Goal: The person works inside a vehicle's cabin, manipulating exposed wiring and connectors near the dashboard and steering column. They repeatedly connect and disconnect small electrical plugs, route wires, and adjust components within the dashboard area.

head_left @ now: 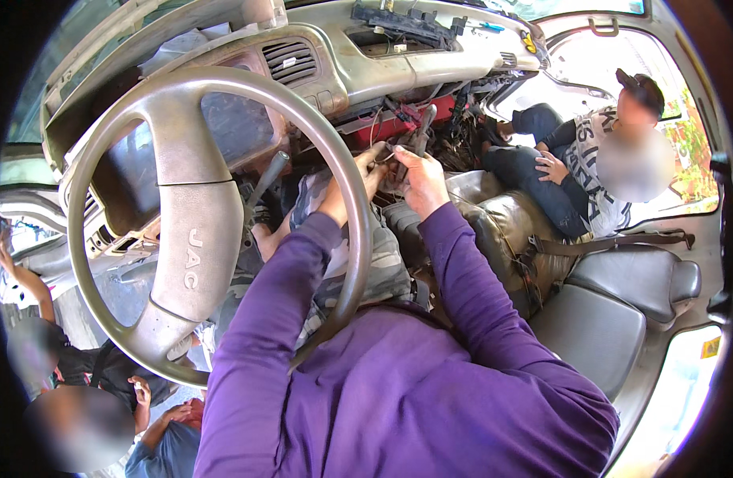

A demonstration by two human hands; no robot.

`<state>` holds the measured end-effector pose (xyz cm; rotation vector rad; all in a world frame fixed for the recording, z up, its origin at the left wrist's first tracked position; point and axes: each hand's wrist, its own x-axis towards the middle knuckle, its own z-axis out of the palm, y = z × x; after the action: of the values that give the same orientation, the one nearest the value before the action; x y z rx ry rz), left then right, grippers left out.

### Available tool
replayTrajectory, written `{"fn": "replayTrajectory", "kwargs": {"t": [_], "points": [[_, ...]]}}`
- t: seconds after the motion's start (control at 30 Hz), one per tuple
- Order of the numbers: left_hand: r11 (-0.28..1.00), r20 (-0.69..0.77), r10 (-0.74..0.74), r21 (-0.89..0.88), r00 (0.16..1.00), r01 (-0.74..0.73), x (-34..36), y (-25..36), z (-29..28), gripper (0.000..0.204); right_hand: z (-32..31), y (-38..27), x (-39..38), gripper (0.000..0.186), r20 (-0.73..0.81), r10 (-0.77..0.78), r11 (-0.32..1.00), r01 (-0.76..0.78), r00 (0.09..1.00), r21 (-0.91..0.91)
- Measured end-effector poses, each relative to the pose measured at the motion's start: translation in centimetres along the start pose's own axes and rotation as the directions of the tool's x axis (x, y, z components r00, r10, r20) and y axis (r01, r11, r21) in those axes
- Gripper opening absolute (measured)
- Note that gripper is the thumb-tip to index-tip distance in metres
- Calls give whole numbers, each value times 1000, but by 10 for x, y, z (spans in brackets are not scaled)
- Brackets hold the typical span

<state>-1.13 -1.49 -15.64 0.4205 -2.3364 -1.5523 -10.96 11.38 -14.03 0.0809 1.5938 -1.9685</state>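
My left hand (357, 182) is closed at the centre, behind the steering wheel's (353, 264) right rim, with thumb and fingertips pinching a thin wire (388, 156). Close beside it, my right hand (419, 177) also pinches the wire or a small piece on it, too small to make out fully. Just past my hands stands a grey lever (427, 119), in front of a tangle of loose wires (454, 127) under the opened dashboard. A red panel (394, 123) lies behind the lever. Another lever (271, 175) rises left of my left hand.
The dashboard (358, 64) holds loose dark parts (406, 24). A co-worker in a cap (581, 167) sits at the right among worn seats (585, 334), with a strap (605, 243) nearby. Other people (123, 358) are outside at the lower left.
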Motion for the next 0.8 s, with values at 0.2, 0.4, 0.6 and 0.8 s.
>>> {"fn": "replayTrajectory", "kwargs": {"t": [0.2, 0.4, 0.6, 0.8], "points": [[996, -25, -55, -77, 998, 53, 17, -15, 13, 33, -19, -2, -4, 19, 19, -80, 842, 78, 997, -534], [983, -89, 172, 86, 981, -165, 15, -22, 0, 35, -39, -25, -67, 29, 414, -435, -196, 365, 799, -910], [914, -36, 13, -405, 999, -27, 24, -6, 5, 28, -34, -29, -81, 37, 414, -393, -339, 289, 821, -895], [963, -70, 107, -241, 992, -121, 20, 12, 1, 32, -39, -37, -74, 40, 427, -389, -346, 300, 816, -889]]}}
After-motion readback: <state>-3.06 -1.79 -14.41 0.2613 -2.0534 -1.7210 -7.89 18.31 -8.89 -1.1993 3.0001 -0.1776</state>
